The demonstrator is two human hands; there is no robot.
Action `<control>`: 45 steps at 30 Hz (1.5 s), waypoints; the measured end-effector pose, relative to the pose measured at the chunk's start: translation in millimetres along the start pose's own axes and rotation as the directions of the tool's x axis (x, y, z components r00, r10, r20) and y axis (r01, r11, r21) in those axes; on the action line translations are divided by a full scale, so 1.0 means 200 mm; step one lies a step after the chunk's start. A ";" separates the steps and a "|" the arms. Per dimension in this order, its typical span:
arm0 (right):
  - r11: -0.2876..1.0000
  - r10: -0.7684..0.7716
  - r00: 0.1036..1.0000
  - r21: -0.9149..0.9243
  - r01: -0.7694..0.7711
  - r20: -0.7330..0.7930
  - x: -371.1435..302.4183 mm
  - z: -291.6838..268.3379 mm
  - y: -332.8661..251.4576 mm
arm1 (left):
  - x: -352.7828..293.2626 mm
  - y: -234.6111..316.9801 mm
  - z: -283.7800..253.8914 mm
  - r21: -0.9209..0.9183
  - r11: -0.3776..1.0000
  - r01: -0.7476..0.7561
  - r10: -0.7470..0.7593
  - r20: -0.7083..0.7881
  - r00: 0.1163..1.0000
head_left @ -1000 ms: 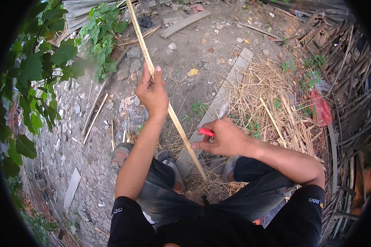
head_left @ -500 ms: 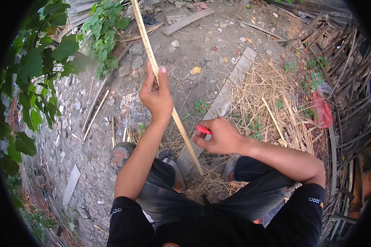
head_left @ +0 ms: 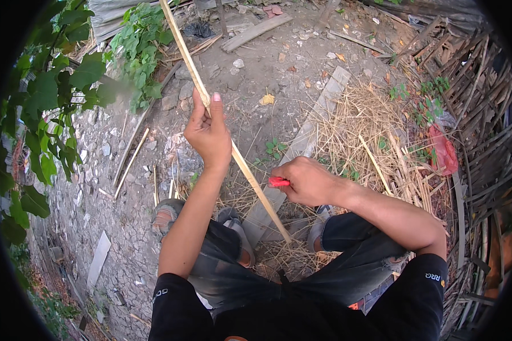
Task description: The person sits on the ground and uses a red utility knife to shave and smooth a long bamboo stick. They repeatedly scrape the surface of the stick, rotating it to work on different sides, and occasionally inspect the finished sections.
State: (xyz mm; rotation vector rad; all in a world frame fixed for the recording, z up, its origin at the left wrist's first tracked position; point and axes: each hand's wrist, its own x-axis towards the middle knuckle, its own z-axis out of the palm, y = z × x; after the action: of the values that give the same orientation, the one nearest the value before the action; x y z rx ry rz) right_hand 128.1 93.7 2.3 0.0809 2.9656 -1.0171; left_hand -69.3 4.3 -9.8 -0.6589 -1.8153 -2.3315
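Observation:
A long pale bamboo strip slants from the far left down toward the ground between my feet. My left hand is closed on it at about mid-length, pinching it between thumb and fingers. To the right of the strip, my right hand is closed around a small red object, perhaps a tool's handle. Only its red end shows; the rest is hidden in the fist. A gap shows between the red end and the strip. The strip's lower end reaches the shavings between my shoes.
A grey plank lies on the dirt under the strip. Dry shavings are heaped at right, beside a red plastic bag and a stack of wooden sticks. Leafy branches hang at left. Another board lies farther away.
My left hand has shifted slightly left, and the strip's lower end has swung a little right. The fingers of my right hand have curled more tightly around the red object.

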 end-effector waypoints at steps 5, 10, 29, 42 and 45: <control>0.990 0.109 0.971 0.114 -0.086 -0.212 0.00 -0.20 -0.01 | 0.01 -0.02 -0.03 -0.007 0.998 0.057 -0.055 0.160 0.986; 0.919 0.371 0.683 0.354 -0.173 -0.629 -0.06 -0.44 0.15 | 0.00 0.02 -0.08 0.045 0.954 0.295 -0.284 0.439 0.852; 0.970 0.213 0.937 0.173 -0.169 -0.278 -0.17 -0.40 0.10 | -0.32 0.06 -0.13 0.240 0.712 0.660 -0.375 0.925 0.068; 0.968 0.218 0.972 -0.104 -0.227 -0.093 -0.12 -0.10 0.04 | -0.38 0.04 -0.17 0.370 0.764 0.529 -0.573 0.767 0.291; 0.954 0.243 0.968 -0.166 -0.250 -0.061 -0.08 -0.03 0.04 | -0.39 0.02 -0.17 0.369 0.864 0.342 -0.489 0.776 0.399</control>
State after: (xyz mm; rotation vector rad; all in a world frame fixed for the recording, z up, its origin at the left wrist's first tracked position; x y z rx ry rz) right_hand 145.2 103.4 2.9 0.4629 2.9643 -0.7340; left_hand -6.1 -43.1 -44.5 -1.7806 -2.8202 -2.2246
